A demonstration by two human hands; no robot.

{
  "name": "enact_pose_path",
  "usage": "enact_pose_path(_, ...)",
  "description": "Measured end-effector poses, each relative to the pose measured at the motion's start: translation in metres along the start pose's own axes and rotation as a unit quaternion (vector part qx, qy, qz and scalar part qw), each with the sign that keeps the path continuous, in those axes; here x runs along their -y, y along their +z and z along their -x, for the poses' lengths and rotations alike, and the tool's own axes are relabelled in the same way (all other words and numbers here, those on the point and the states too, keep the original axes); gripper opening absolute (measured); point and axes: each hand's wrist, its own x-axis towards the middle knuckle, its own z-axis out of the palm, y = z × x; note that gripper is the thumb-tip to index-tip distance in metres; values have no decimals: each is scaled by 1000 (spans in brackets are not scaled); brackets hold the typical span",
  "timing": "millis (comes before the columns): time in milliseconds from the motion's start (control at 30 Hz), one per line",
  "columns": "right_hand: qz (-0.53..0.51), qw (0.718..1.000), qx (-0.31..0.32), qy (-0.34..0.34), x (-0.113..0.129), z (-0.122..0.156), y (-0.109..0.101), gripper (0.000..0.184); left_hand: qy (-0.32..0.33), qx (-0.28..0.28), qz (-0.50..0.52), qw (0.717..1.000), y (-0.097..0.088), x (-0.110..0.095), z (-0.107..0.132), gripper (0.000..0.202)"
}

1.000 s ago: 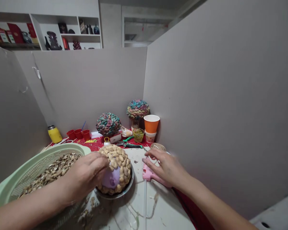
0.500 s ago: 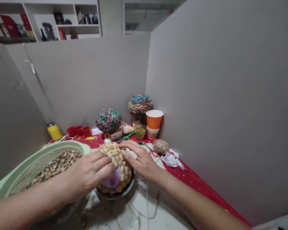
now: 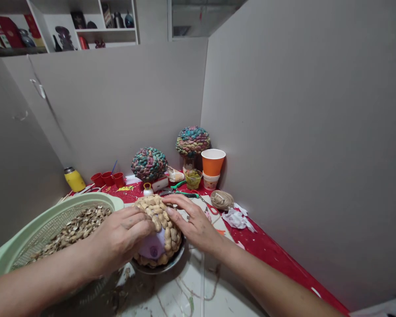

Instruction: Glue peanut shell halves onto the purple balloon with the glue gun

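A purple ball mostly covered with peanut shells sits in a dark metal dish in front of me. My left hand rests on the ball's left side, fingers bent and pressed against the shells. My right hand lies on its right side with fingers stretched flat over the shells. Neither hand holds anything separate that I can see.
A pale green basket of peanut shells stands at the left. Behind are two painted shell balls, orange cups, red cups, a yellow jar, twine, scissors, crumpled paper. Grey partitions enclose the desk.
My right hand left the pink object at the right and moved onto the ball's right side. The left hand stayed on the ball. The view tilted slightly.
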Motion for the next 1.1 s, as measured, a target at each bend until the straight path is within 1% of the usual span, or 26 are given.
enact_pose_path(100,-1,1000,-4,-2,0,1,1,25,-2,-12,2,1000,1,0,2,24)
enact_pose_path(167,-1,1000,-4,-2,1,2,1,25,-15,-22,6,1000,1,-1,4,25)
enact_pose_path(300,2,1000,-3,-3,2,3,1,24,-54,-48,32,997,-1,-2,6,30)
enact_pose_path(400,3,1000,-1,0,2,3,2,25,-84,-54,59,993,-3,-1,8,29)
enact_pose_path(467,5,1000,0,3,1,4,3,25,-104,-75,78,989,-4,1,10,29)
enact_pose_path(533,6,1000,-2,3,0,5,3,25,-149,-107,89,979,-4,3,12,28)
enact_pose_path(600,7,1000,-5,2,0,6,4,25,-239,-138,116,954,-3,5,14,27)
enact_pose_path(633,9,1000,-6,3,0,6,5,25,-289,-150,146,934,-1,6,15,27)
enact_pose_path(700,13,1000,-8,8,0,7,6,24,-373,-167,238,881,3,6,14,31)
enact_pose_path(767,18,1000,-13,13,1,8,7,24,-422,-169,336,825,8,4,11,41)
enact_pose_path(833,20,1000,-17,15,1,9,7,24,-451,-166,395,783,12,3,8,48)
enact_pose_path(867,20,999,-19,15,1,9,7,24,-460,-164,410,770,14,3,6,51)
enact_pose_path(933,21,999,-22,17,1,10,8,24,-472,-160,419,759,17,4,4,55)
enact_pose_path(1100,18,999,-31,20,0,11,10,23,-488,-163,402,758,24,11,4,62)
